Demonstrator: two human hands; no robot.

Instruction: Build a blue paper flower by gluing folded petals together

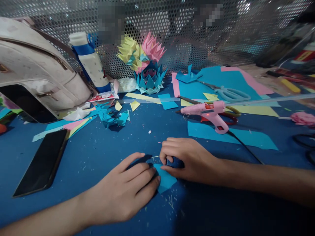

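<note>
A small blue paper piece (166,181) lies on the dark blue table (98,167) between my hands. My left hand (126,186) rests palm down, its fingers spread, with some fingertips on the paper's left edge. At the paper's upper right, my right hand (187,159) has its fingers curled and its thumb and fingertips at the paper's edge. Behind my right hand lies a pink glue gun (209,113) with its cord trailing right. A blue strip of paper (231,136) is under and beside the gun.
Two phones (41,164) (28,103), a pale backpack (41,62) and a bottle (91,62) are on the left. Folded paper flowers (150,77) stand at the back. Light blue scissors (232,93) lie on coloured sheets (221,77). A perforated metal screen (177,26) rises behind.
</note>
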